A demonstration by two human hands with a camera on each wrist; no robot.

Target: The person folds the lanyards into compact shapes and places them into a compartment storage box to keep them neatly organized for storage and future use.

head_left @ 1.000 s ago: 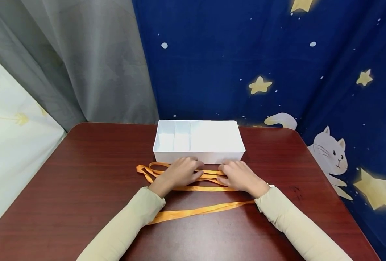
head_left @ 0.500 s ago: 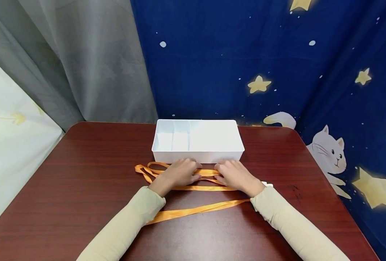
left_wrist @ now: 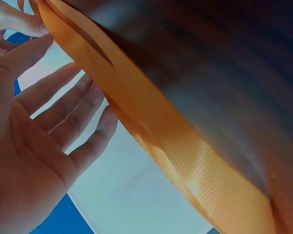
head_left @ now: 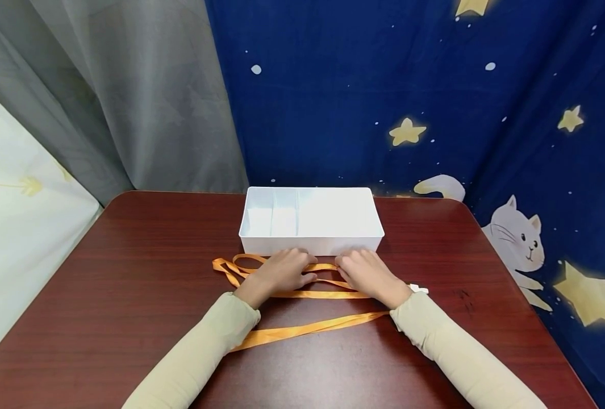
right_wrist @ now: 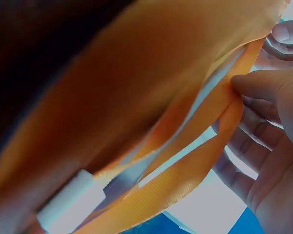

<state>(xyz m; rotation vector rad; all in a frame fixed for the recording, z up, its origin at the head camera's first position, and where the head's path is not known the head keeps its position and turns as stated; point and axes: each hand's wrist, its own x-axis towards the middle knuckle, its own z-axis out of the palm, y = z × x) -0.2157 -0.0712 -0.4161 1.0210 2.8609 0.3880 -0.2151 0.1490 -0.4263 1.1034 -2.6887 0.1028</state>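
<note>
An orange lanyard of flat, woven ribbon lies in long loops across the table in front of the white box. Its white plastic fitting shows in the right wrist view and pokes out beside the right wrist in the head view. My left hand rests over the left part of the loops, fingers fairly straight, with fingertips at the ribbon's edge in the left wrist view. My right hand pinches ribbon between thumb and fingers, the thumb on top of the strap. Both hands stand close together, hiding some of the ribbon.
Just beyond the hands is a white divided box, with narrow compartments at its left and one wide part at its right. The dark red wooden table backs onto a grey curtain and a blue starry curtain.
My right hand has shifted a little left, closer to the left hand, and more of the white fitting shows by its wrist. The left hand stays almost where it was.
</note>
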